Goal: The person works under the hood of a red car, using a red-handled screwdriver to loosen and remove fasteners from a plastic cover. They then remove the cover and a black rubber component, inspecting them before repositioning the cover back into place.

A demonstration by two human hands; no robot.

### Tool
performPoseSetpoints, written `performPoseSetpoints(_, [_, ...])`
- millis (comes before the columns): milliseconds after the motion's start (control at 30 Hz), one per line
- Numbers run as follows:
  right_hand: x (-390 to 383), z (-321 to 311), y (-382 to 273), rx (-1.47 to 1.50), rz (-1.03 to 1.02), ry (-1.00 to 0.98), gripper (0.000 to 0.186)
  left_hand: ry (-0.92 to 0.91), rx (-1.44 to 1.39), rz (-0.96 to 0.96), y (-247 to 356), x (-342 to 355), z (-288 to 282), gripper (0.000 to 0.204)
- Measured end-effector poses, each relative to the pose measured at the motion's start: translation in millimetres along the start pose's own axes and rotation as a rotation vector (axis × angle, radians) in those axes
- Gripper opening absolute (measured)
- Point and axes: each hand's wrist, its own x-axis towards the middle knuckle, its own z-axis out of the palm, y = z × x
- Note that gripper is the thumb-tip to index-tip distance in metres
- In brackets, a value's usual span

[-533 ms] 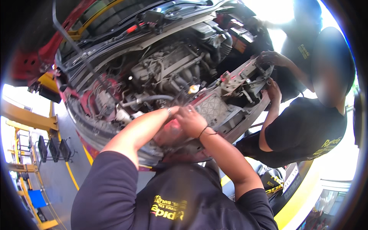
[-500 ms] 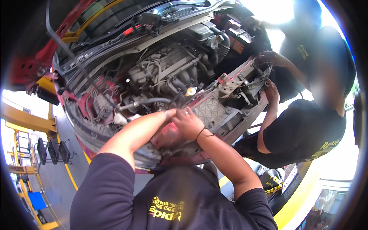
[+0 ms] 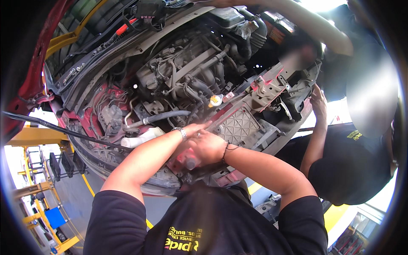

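Both my hands work over the front edge of an open red car's engine bay. My left hand [image 3: 196, 128], with a metal-banded watch on its wrist, reaches across with its visible fingers stretched out; part of it is hidden by the other hand. My right hand [image 3: 209, 146], with a dark band at the wrist, overlaps it, its fingers curled; what lies in them is hidden. Just below is a red body part [image 3: 183, 157] with a dark round knob. Right of the hands lies a ribbed, grid-patterned panel [image 3: 239, 124]. A yellow-and-white cap [image 3: 215, 100] sits beyond them.
A dusty engine [image 3: 182, 76] fills the bay. A white plastic reservoir [image 3: 142, 138] and a dark rod [image 3: 63, 129] lie left. At right, a co-worker's hand [image 3: 318, 104] touches the front end; a forearm [image 3: 314, 25] stretches across the top. Yellow lift parts [image 3: 40, 138] stand left.
My view has shifted, and the engine bay appears larger. My hands stay together at the front edge, my left fingers showing more plainly. A forearm now reaches across the bay's far right corner.
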Motion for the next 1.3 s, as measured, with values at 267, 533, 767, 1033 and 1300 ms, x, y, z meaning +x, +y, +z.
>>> performPoseSetpoints(267, [4,-5,3,-0.028,-0.02,-0.001,0.077,-0.006,-0.065,-0.001,-3,4,-1,0.066])
performPoseSetpoints(533, [3,5,3,-0.052,-0.071,0.111,0.075,0.045,-0.011,0.023,-13,9,-4,0.069])
performPoseSetpoints(767, [1,-6,0,-0.008,-0.033,0.047,0.075,-0.04,-0.185,-0.176,7,-8,2,0.079])
performPoseSetpoints(1033, [-3,-8,-2,-0.016,-0.049,0.141,0.076,-0.079,-0.242,-0.179,-19,16,-29,0.042])
performPoseSetpoints(1300, [5,-16,-2,0.021,-0.025,-0.038,0.077,-0.113,-0.042,-0.363,-35,48,-59,0.035])
